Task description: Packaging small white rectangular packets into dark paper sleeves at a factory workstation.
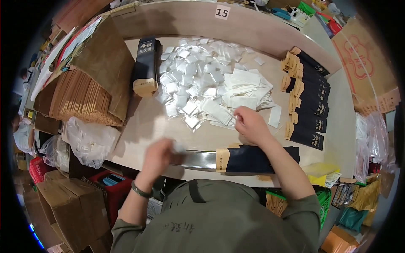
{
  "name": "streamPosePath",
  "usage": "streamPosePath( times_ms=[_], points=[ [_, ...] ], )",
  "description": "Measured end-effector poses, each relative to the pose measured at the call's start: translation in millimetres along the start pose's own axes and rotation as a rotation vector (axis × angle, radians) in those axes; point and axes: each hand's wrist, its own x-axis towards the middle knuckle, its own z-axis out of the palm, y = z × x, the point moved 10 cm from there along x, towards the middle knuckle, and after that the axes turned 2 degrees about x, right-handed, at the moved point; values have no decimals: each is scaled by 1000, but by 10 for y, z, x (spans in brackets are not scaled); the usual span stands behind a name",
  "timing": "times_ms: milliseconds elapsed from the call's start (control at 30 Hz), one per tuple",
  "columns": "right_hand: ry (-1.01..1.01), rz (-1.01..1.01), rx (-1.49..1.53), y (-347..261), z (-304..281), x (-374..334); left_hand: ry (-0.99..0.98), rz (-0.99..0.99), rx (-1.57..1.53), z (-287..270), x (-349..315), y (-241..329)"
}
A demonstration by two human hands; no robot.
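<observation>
Green shirt (219, 219) | left hand (160, 155) angled inward, pinching blurred sachet (179, 146) | right hand (252, 125) palm-down, pinching white packet (217, 111)

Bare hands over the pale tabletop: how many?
2: left hand, blurred, by the shiny silver metal strip; right hand, at the flat white rectangular packets.

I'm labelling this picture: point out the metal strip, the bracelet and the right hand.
Metal strip (202, 160), head view: its shiny surface.
Bracelet (141, 191), head view: the band.
Right hand (252, 125), head view: its back.
</observation>
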Motion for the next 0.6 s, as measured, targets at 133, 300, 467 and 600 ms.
streamPosePath(
  times_ms=[133,300,467,600],
  points=[
    [-27,-179,-313,-272,417,272,-147,103,188,354,-146,394],
    [-100,-88,-348,-71,589,413,375,201,272,-858,9,31],
    [-93,-34,-228,-259,330,406,604,-170,665,-2653,547,-682],
    [-151,-299,-150,-1074,339,121,225,-392,637,-2639,875,-955]
  ],
)
